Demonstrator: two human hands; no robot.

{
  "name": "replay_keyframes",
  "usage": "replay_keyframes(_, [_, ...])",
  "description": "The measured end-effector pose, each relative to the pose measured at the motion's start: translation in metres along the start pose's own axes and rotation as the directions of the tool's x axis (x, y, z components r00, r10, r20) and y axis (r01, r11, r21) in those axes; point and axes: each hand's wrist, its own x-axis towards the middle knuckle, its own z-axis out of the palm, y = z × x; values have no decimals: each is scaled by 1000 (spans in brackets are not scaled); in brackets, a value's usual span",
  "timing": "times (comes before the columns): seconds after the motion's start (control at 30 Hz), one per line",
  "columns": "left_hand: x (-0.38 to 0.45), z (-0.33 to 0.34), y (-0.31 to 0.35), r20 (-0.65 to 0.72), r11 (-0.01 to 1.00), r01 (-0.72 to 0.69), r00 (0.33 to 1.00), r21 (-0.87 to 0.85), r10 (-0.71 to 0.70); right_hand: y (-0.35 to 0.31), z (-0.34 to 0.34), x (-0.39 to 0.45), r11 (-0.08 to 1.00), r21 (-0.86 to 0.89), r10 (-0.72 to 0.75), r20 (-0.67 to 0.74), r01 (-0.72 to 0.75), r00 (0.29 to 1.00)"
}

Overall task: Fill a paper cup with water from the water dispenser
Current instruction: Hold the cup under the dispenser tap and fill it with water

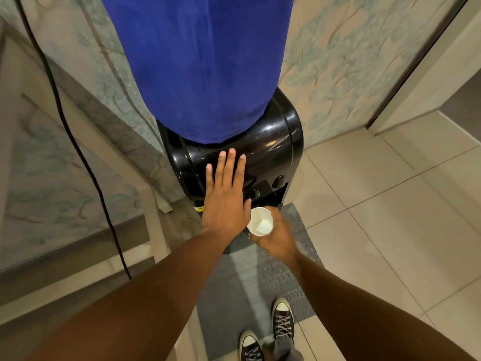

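Note:
A black water dispenser (276,149) stands against the wall, its bottle under a blue cover (197,63). Its taps (277,181) sit low on the front. My left hand (225,196) is flat and open, fingers spread, in front of the dispenser's upper front panel. My right hand (277,237) grips a white paper cup (260,221) just below and in front of the taps. The cup's mouth tilts toward me and looks dry inside. The spot directly under the taps is hidden by my left hand and the cup.
A grey mat (260,277) lies on the tiled floor in front of the dispenser, with my shoes (282,319) on it. A black cable (78,152) hangs down the wall at left beside a pale frame (145,194). A doorway edge (416,74) is at right.

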Motion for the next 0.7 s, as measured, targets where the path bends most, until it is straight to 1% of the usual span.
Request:
replay_keyframes(0.27, [9, 37, -1, -134, 991, 36, 991, 125, -19, 29, 20, 30, 998, 14, 54, -12, -54, 998])
replay_keyframes(0.57, [23, 60, 7, -269, 981, 133, 959, 138, -92, 44, 43, 64, 994, 82, 74, -37, -71, 997])
replay_keyframes(0.7, [26, 61, 4, -317, 976, 121, 947, 178, -60, 47, 50, 76, 987, 128, 102, -10, -99, 995])
